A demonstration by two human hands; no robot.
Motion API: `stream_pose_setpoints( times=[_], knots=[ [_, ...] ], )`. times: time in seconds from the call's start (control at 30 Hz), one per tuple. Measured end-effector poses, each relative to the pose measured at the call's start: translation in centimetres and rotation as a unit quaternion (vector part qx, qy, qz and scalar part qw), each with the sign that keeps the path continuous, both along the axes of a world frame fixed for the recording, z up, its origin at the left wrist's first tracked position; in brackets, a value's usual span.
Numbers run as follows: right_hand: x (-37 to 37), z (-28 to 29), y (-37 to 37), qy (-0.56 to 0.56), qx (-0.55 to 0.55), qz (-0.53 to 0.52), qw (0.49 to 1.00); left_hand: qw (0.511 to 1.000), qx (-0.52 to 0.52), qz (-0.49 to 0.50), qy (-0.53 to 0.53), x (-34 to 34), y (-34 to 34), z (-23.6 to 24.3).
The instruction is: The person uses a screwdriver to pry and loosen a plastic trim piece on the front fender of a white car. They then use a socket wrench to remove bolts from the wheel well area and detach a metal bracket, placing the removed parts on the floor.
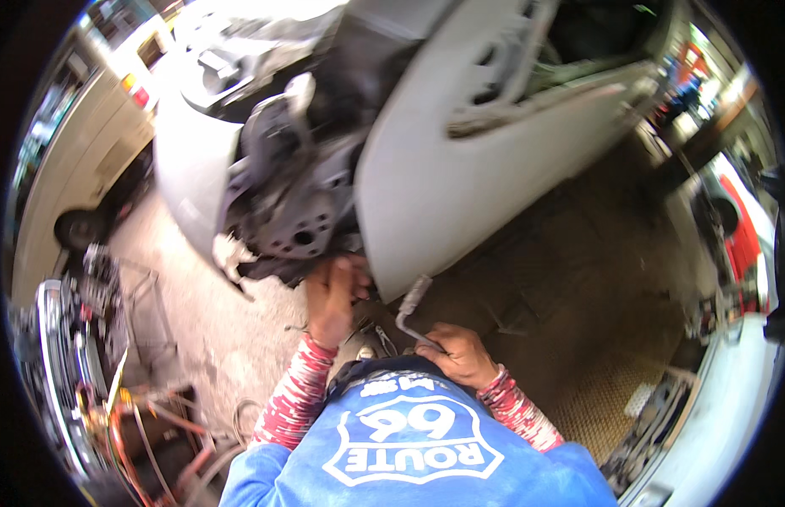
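Note:
My left hand point(332, 300) reaches into the dark gap at the bottom of a grey car's stripped front corner, fingers curled beside the lower edge of the door point(468, 194); what they hold is hidden. Above it is a dark metal bracket with holes point(299, 232), next to a loose, torn-edged fender point(190, 186). My right hand point(460, 355) grips a bent metal tool point(405, 317), its socket-like end pointing up near the door's lower corner.
A beige vehicle point(88, 144) stands at left, above metal parts and orange hoses point(147, 406). Tools point(384, 342) lie by my feet. A dark post point(697, 152), a red-and-white panel point(739, 237) and a pale vehicle body point(730, 406) line the right.

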State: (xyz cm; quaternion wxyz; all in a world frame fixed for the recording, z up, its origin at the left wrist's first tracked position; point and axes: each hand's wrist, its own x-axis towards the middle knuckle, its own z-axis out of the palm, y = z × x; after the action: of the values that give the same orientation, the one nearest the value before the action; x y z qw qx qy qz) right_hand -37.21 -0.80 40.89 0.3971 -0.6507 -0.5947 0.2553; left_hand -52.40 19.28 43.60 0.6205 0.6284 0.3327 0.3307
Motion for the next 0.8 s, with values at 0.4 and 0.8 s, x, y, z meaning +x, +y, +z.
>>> stream_pose_setpoints(
  times=[0.4, 0.8],
  knots=[
    [-6.6, -3.7, 9.1, -0.055, 0.052, -0.064, 0.995, 0.999, 0.018, -0.035, 0.013, -3.6, -0.1, 0.5],
    [-7.2, -8.9, 14.4, -0.151, 0.077, -0.101, 0.980, 0.905, 0.387, 0.100, 0.148, -0.1, 3.7, -1.3]
  ],
)
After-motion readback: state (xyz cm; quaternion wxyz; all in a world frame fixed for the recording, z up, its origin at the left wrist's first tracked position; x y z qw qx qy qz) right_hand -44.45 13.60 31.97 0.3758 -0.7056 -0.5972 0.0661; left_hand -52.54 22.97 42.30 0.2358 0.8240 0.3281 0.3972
